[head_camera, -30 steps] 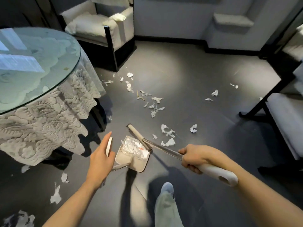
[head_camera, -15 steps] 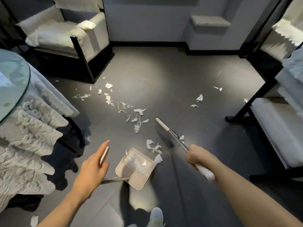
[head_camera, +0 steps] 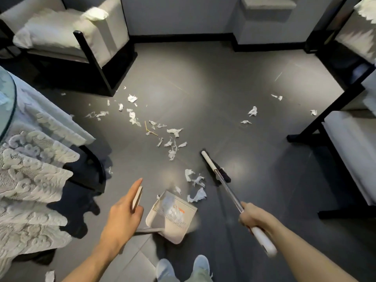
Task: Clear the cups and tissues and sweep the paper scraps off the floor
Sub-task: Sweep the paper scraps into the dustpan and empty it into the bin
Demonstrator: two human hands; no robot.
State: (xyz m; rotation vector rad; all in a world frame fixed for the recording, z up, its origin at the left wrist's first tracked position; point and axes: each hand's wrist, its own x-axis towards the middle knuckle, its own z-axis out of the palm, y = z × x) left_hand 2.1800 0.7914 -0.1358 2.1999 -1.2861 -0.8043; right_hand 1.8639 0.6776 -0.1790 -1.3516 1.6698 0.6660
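My left hand point(head_camera: 124, 212) grips the handle of a beige dustpan point(head_camera: 173, 217) that rests on the grey floor and holds several white scraps. My right hand point(head_camera: 253, 217) grips the broom's point(head_camera: 215, 169) metal shaft above its white grip; the broom head lies on the floor just right of the pan's mouth. A few paper scraps point(head_camera: 195, 187) sit between broom head and pan. More paper scraps point(head_camera: 172, 143) trail across the floor toward the armchair, and a few paper scraps point(head_camera: 252, 111) lie farther right.
A round glass table with a lace cloth point(head_camera: 30, 159) stands at the left. A white armchair point(head_camera: 67, 37) with a tissue point(head_camera: 94, 14) on its arm is at the back left. Black-framed seats point(head_camera: 350, 151) line the right. My shoes point(head_camera: 183, 267) are at the bottom.
The broom head has swung out of the dustpan to the floor on its right. The view has shifted right, so the table shows less. The dustpan has stayed in my left hand.
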